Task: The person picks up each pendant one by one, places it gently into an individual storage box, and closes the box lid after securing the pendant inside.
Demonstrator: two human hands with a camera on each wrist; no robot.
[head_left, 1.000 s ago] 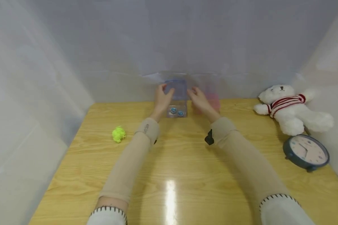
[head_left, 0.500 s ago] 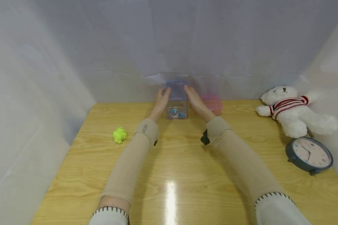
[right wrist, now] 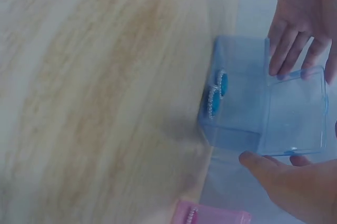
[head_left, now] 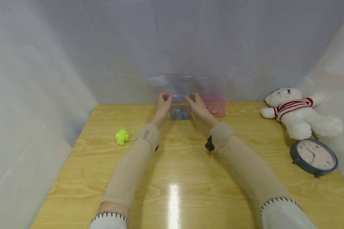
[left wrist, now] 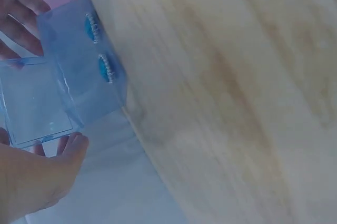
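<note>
A clear bluish plastic box (head_left: 180, 119) stands at the table's back edge, its hinged lid (right wrist: 296, 113) raised at an angle to the box body. On the box's front side show two blue, gem-like ovals (right wrist: 215, 101) with sparkling rims. My left hand (head_left: 162, 107) holds the lid's left edge, thumb on the near side and fingers behind. Opposite it, my right hand (head_left: 200, 108) holds the right edge in the same way. The lid overlaps parts of the fingers in both wrist views.
A pink translucent box (head_left: 219, 109) stands just right of the clear one. Yellow-green fuzzy ball (head_left: 122, 137) lies to the left. At the right are a white teddy bear (head_left: 299, 116) and a round dark-blue clock (head_left: 315, 154). Pale sheeting (head_left: 126, 57) hangs behind the table.
Both hands have come in to the lid's edges. The lid, which stood upright behind the box, has tipped forward and lower in the head view. The box body stays in place.
</note>
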